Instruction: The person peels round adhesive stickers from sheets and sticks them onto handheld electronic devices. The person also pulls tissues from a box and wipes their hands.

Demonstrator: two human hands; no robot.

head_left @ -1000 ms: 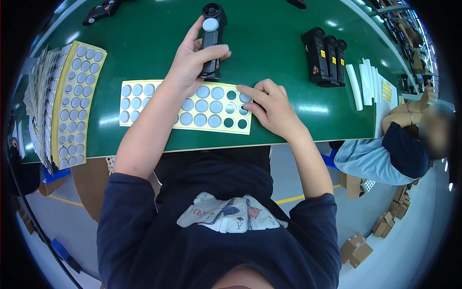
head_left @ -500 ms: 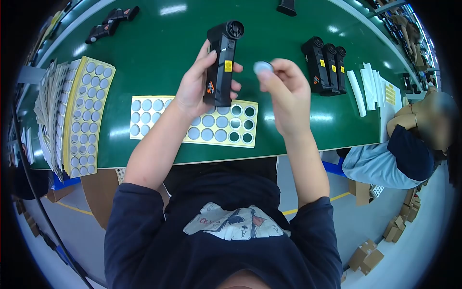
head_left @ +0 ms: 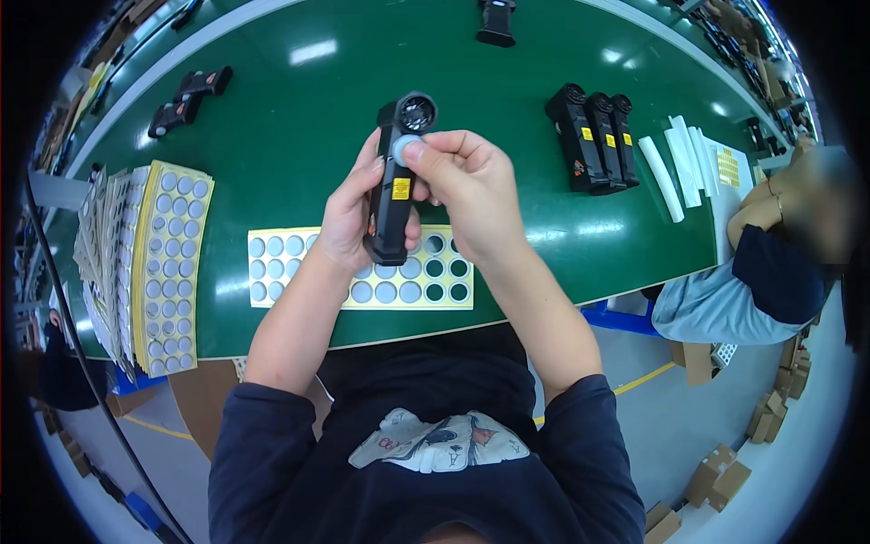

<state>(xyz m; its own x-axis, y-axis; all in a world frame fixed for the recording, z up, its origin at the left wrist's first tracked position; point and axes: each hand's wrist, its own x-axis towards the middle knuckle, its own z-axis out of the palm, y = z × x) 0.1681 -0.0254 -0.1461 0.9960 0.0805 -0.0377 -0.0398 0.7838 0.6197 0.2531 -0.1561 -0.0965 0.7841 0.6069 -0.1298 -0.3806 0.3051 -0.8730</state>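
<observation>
My left hand (head_left: 349, 208) is wrapped round a black handheld blower (head_left: 388, 213), which stands nearly upright with its round vented head at the top and a yellow label on its side. Between thumb and fingers, my right hand (head_left: 476, 186) pinches a round grey sticker (head_left: 405, 149) against the blower just below the vented head. Whether the sticker is still loose cannot be made out. Beneath both hands lies a pale yellow sheet (head_left: 447, 280) of round grey stickers; its right-hand columns show green-dark circles without stickers. My left forearm covers part of it.
Three similar black blowers (head_left: 594, 145) stand grouped on the right, beside white rolled strips (head_left: 675, 168). Stacked sticker sheets (head_left: 172, 272) lie left. More black devices (head_left: 186, 100) and a black part (head_left: 497, 23) sit farther back. Another person (head_left: 761, 245) sits at right.
My right hand has moved left with the round sticker and now presses it to the blower. The blower has shifted slightly left and down in view. The camera view has shifted too.
</observation>
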